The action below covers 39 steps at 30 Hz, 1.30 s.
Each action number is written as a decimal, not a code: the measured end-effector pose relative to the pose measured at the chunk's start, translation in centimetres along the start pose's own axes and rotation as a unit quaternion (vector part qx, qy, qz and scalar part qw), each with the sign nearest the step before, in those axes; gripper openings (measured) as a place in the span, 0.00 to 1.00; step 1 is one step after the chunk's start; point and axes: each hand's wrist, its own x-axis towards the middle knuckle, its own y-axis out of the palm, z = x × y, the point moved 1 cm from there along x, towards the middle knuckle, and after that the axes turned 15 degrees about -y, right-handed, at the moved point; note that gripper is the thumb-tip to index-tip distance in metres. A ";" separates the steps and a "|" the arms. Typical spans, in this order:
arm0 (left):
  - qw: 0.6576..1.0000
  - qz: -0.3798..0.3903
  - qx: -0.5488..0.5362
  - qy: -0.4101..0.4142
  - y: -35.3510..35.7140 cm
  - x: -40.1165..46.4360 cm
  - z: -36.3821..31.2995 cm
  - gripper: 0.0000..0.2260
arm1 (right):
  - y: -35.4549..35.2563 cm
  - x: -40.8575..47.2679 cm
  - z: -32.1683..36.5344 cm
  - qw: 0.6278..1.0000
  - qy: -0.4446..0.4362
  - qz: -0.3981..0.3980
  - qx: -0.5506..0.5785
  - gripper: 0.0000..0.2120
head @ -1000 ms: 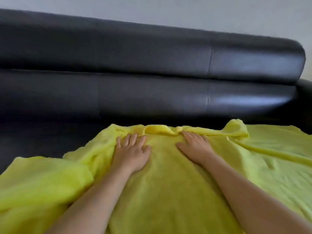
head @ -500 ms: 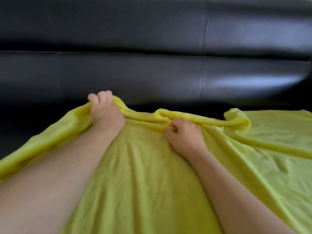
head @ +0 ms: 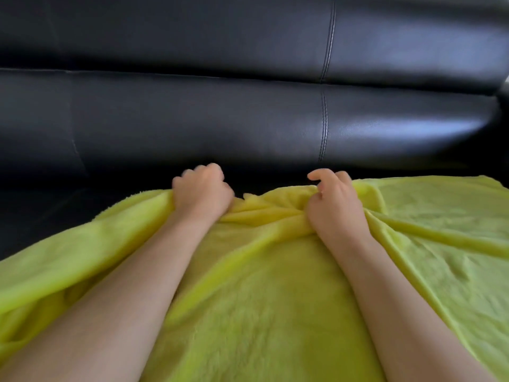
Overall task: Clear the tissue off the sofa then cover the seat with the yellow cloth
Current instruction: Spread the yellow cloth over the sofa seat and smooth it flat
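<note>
Cloth point(head: 261, 299) on sofa point(head: 192, 128) seat (backrest behind)

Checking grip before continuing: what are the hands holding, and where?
Both the left hand and right hand grip the fuzzy yellow cloth at its bunched far edge.

One yellow cloth point(head: 261, 285) fills the lower frame. One black sofa point(head: 192, 119) spans the upper frame, its back showing two padded rolls. Two hands appear at centre: left hand point(head: 201, 193), right hand point(head: 334, 205).
</note>
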 end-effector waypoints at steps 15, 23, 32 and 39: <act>0.987 0.078 -0.011 0.139 0.7 -2.3 -3.4 0.13 | 0.4 5.8 -4.6 0.995 -0.025 -0.070 -0.073 0.15; 0.962 -0.066 -0.219 0.147 -1.4 -0.9 -1.8 0.07 | 1.0 5.4 -4.9 0.969 0.045 0.151 -0.190 0.11; 0.980 0.033 -0.196 0.029 -0.1 0.1 -1.8 0.10 | -0.8 6.3 -7.2 0.994 0.082 0.061 -0.037 0.11; 0.971 -0.063 -0.214 0.085 0.2 -0.2 -1.3 0.04 | 1.2 6.7 -8.1 0.972 0.055 0.180 -0.142 0.14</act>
